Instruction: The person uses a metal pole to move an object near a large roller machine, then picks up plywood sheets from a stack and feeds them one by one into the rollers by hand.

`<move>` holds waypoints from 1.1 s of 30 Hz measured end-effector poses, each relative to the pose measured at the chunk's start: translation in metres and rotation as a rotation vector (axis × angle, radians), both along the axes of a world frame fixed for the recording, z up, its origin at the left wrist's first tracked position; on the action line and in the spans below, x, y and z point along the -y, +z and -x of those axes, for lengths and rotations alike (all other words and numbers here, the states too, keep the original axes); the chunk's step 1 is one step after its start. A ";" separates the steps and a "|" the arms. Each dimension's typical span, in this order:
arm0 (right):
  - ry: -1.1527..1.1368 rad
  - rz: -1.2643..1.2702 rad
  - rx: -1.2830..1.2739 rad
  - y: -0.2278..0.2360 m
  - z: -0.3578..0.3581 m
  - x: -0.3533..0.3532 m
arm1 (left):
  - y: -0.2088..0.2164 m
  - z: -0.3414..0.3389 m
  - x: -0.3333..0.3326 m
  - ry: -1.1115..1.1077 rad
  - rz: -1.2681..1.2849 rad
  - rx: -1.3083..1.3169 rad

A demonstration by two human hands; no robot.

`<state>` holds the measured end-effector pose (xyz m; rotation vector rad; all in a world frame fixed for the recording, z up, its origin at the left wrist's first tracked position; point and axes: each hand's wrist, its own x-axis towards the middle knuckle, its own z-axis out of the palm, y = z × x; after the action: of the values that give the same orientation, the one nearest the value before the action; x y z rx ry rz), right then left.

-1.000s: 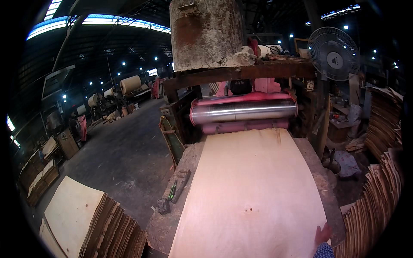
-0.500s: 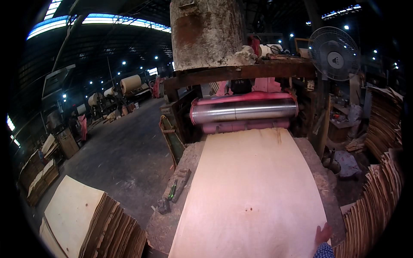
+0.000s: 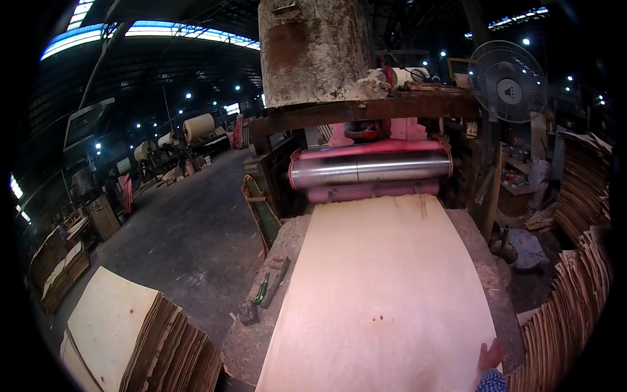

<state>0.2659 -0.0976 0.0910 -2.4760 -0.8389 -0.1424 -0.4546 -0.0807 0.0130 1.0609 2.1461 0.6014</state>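
A broad, pale wood veneer sheet [image 3: 372, 274] lies lengthwise before me. Its far end is just below the rollers of a glue spreader. At the sheet's near right edge rests my right hand [image 3: 491, 355], in a blue checked sleeve. Its thumb and fingers look apart, and the fingertips are small and partly unclear. My left hand is out of view. Beyond the sheet, a shiny metal roller [image 3: 372, 168] sits between pink-coated parts, with a pink lower roller [image 3: 372, 190] underneath.
Veneer stacks stand at lower left [image 3: 114, 326] and right [image 3: 568, 326]. Green-handled tool [image 3: 262, 289] lies on the crusted bench [image 3: 251, 346]. A stained drum [image 3: 317, 52] tops the machine frame; a fan [image 3: 508, 81] is at right. Behind the rollers, a co-worker's red hand [image 3: 372, 134] shows.
Behind the rollers the co-worker has shifted, and a red hand or glove now shows above the pink roller. My right hand and the veneer sheet look unmoved.
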 end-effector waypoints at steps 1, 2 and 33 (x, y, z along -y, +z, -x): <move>-0.002 -0.001 0.000 0.000 0.000 0.000 | -0.001 0.000 0.000 0.010 0.001 0.014; 0.002 -0.007 -0.002 0.000 0.000 0.000 | -0.003 0.002 0.000 0.011 -0.007 0.013; 0.456 0.180 0.206 -0.029 0.064 -0.026 | 0.058 -0.024 0.003 0.075 0.074 -0.055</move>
<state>0.2016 -0.0715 0.0619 -2.3848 -1.5397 -0.1667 -0.4309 -0.0841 0.0710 0.9714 2.2464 0.5291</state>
